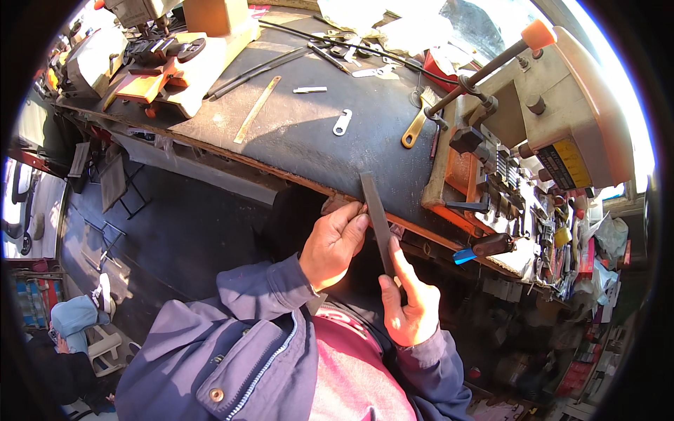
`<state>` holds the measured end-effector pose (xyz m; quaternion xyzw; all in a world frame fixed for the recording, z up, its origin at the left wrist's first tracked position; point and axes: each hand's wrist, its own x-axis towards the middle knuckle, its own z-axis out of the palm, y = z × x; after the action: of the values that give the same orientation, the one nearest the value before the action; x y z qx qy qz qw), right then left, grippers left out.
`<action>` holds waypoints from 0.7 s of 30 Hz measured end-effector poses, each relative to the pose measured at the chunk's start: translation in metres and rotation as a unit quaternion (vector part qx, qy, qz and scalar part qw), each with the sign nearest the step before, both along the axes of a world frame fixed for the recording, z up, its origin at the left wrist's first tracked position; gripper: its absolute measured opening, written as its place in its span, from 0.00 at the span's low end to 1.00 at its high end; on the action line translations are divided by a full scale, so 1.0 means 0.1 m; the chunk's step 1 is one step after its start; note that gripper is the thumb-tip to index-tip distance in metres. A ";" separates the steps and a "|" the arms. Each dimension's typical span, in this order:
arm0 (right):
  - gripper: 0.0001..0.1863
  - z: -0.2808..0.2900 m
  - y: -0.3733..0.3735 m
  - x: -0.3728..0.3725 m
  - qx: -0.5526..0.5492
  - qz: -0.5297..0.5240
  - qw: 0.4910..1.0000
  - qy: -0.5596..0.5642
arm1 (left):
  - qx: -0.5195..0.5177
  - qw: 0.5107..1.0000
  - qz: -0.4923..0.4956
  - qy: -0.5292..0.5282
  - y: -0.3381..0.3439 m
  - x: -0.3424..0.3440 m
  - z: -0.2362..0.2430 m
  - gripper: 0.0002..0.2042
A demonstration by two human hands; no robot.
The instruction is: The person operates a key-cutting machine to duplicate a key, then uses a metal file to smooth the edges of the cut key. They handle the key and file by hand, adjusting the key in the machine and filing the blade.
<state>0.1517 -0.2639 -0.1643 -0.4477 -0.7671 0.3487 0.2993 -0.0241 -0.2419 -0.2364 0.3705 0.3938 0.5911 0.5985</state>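
Note:
My right hand [411,306] grips a long flat grey file [377,214], which slants up across the front edge of the workbench [302,151]. The forefinger lies along the file's side. Just left of the file, my left hand [333,245] is closed in a pinch at the bench edge. What sits between its thumb and forefinger is too small and covered to name. Farther in on the bench lie a small silver plate with holes [342,122], a short silver rod-like piece [310,90] and a thin metal strip [258,109].
A brush with a golden handle [414,130] lies near a beige and orange bench machine [562,105] on the right. Another orange machine [158,77] stands at the far left. Long dark rods [260,71] and loose tools lie at the back. A folding stool [116,184] is on the floor.

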 end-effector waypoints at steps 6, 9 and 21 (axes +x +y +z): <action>0.30 -0.09 0.43 -0.15 -0.027 -0.024 0.999 0.020 | 0.006 1.000 -0.018 0.018 0.01 -0.07 0.04 0.11; 0.30 0.02 0.17 0.02 -0.013 -0.003 1.000 0.020 | -0.003 0.999 -0.018 0.029 0.01 -0.07 0.04 0.11; 0.28 0.04 0.38 -0.08 -0.031 -0.008 0.999 0.012 | 0.012 0.998 -0.025 0.050 0.03 -0.11 0.02 0.11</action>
<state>0.1434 -0.2264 -0.1607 -0.4590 -0.7482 0.3755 0.2976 -0.0346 -0.2385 -0.2344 0.4169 0.4067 0.5612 0.5881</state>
